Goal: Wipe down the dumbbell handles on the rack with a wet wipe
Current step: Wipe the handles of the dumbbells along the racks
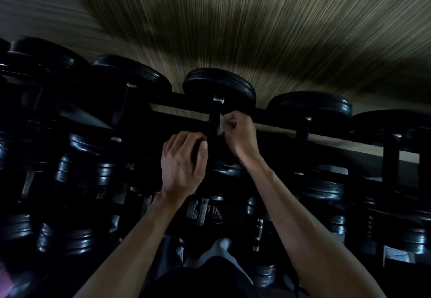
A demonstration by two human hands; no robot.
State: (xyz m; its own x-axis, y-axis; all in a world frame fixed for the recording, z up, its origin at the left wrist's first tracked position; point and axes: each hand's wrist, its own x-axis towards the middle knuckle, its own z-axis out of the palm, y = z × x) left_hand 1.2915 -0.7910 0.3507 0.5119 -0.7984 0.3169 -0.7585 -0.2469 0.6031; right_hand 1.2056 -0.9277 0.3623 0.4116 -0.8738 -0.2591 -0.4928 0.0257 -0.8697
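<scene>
A black dumbbell [219, 85] lies on the top row of the rack [275, 117], its dark handle [214, 120] running toward me. My right hand [240, 132] pinches a small white wet wipe [221, 125] against the right side of that handle. My left hand [184, 162] grips a dark object just left of the handle's near end; what it is stays too dark to tell. The dumbbell's near head [225, 169] sits below and between my two hands.
More black dumbbells line the top row to the left [130, 76] and right [310, 106]. Lower rows hold several smaller dumbbells [70, 167]. A pale floor [256, 29], blurred by motion, lies beyond the rack. My foot [214, 251] shows below.
</scene>
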